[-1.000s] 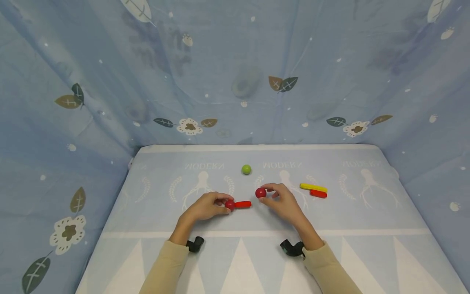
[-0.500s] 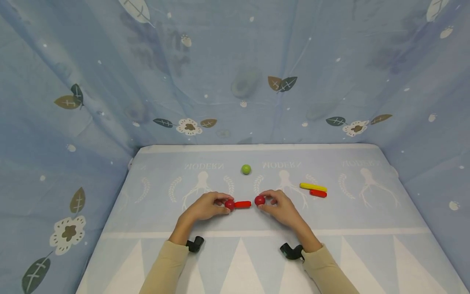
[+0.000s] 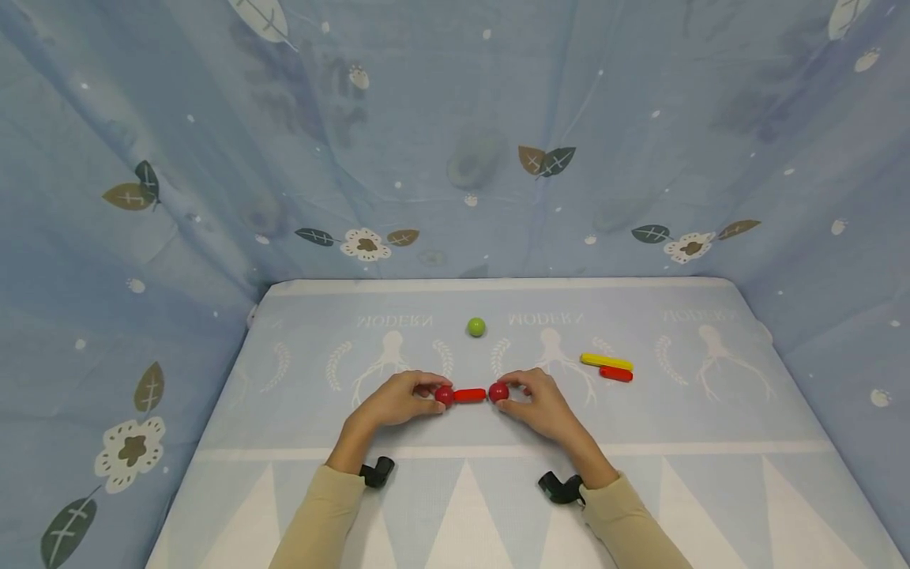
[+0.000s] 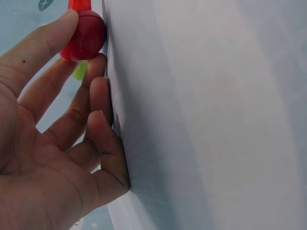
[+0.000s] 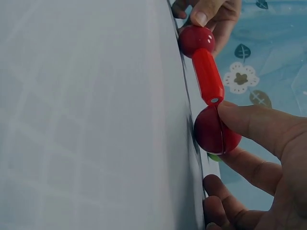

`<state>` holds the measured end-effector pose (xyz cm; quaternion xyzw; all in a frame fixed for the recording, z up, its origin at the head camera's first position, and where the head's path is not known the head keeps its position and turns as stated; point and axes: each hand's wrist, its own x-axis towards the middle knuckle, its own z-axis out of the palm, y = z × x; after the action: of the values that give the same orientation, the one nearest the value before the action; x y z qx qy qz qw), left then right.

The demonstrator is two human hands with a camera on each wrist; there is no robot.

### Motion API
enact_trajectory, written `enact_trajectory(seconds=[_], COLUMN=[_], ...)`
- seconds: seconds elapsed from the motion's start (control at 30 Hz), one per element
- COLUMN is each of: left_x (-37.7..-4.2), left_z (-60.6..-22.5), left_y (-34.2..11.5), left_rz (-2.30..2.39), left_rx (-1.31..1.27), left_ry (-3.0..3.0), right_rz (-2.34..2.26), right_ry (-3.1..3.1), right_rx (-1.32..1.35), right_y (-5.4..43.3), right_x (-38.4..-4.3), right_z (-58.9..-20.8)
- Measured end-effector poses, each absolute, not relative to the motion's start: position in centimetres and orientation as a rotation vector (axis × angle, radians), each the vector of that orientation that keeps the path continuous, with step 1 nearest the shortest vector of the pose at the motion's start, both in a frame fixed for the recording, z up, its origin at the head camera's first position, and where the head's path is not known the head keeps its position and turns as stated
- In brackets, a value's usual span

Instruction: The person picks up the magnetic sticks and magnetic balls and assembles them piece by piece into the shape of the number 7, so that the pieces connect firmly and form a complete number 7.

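left fingers pinch red ball | right fingers pinch second ball | red rod between

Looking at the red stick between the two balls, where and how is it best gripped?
Probably by its middle, from above, pinching the near and far sides. The red stick runs sideways with its long sides bare, while the left hand and right hand hold red balls at its ends.

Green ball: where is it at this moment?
In the head view, the green ball sits toward the far table edge, near the middle, between two MODERN prints and beyond the red rod between the left hand and right hand.
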<state>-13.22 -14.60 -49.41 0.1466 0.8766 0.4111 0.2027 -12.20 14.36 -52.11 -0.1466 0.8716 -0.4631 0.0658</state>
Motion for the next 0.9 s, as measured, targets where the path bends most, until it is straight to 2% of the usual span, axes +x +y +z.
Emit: enact_trajectory(seconds=[0.9], left_x=[-13.41], left_z=[-49.54], left_y=[-14.62], left_rz=[1.153], left_rx=[0.379], left_ry=[2.436], right_rz=[-1.378], right_ry=[2.626], right_rx=[-0.421], right_y=[14.28], right_x=[-12.21], right_z=[-52.01])
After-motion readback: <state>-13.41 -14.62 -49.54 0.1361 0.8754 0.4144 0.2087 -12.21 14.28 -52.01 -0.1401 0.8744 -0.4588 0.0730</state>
